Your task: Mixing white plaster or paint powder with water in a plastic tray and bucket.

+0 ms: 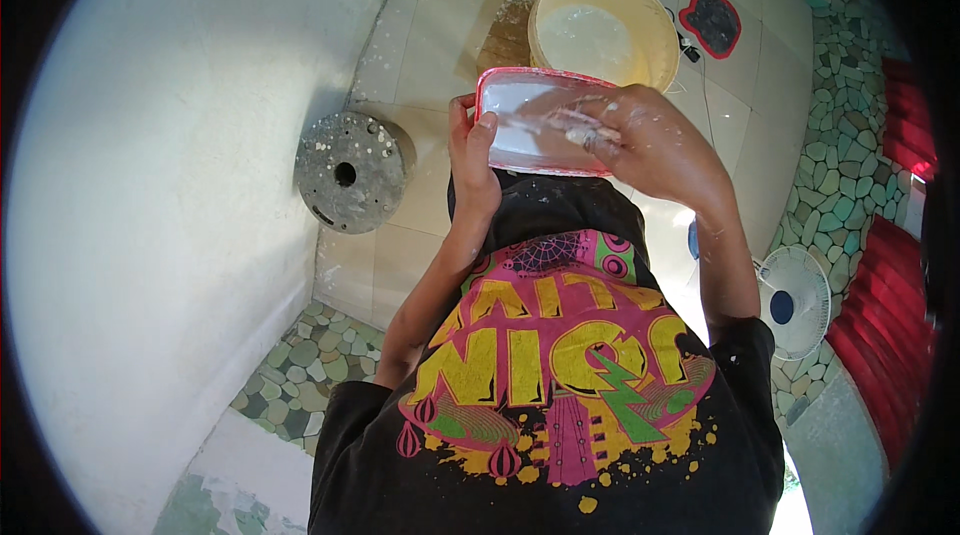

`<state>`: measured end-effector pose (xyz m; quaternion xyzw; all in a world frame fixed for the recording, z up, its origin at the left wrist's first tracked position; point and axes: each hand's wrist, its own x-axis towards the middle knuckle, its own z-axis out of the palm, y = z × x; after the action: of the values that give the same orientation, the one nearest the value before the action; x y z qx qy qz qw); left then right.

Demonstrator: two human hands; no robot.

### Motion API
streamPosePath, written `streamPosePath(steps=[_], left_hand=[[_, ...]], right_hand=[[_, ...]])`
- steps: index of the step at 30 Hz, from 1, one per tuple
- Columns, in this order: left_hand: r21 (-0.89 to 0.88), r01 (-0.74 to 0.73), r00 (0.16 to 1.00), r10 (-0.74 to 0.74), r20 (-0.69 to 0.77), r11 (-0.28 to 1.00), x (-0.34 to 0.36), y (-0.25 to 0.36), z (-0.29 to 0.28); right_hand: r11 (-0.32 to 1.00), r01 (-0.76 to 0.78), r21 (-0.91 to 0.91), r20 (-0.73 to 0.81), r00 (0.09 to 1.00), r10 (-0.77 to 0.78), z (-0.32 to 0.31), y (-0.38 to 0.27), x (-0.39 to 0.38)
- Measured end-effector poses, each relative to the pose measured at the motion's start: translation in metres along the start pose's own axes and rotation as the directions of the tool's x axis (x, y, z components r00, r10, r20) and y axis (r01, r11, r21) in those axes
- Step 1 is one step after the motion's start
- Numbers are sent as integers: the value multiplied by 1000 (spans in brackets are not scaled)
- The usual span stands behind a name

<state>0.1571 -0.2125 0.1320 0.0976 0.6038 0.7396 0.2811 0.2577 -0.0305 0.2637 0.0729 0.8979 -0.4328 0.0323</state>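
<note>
My left hand [474, 150] grips the left end of a rectangular tub [545, 172] with a red rim and pale inside, thumb over its edge. The tub is held above my lap and tilted so its inside faces me. White wet material coats its inner wall. My right hand [660, 145] reaches over the tub's right end, its fingers curled together inside it. White smears cover those fingers and the back of the hand. A pale streak lies at the fingertips; I cannot make out what they hold.
Beyond the tub, a round cream bucket [655, 30] with whitish contents stands by a speckled wooden board [505, 20]. A grey spool-like drum [350, 170] sits left, beside the white wall [200, 135]. A red-edged dark mat [712, 19], a fan [795, 300] and red cloth [885, 325] are right.
</note>
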Motion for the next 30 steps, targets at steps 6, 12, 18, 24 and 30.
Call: streamPosePath(steps=[6,12,18,24,30], left_hand=[[67,-20,997,15,70,998,-1,8,6],[22,31,999,-32,35,999,-4,10,8],[33,40,999,-41,15,999,-3,4,3],[48,16,1000,-15,-21,999,-4,1,-1],[29,-15,999,14,35,999,-6,2,-1]], right_hand=[[973,-72,-221,90,992,94,25,7,9],[950,-130,-282,7,990,138,19,-2,13],[930,-118,-348,-42,993,110,20,-11,9],[863,-32,-505,-130,991,-39,28,-17,0],[880,-34,-473,-34,999,21,52,-3,7]])
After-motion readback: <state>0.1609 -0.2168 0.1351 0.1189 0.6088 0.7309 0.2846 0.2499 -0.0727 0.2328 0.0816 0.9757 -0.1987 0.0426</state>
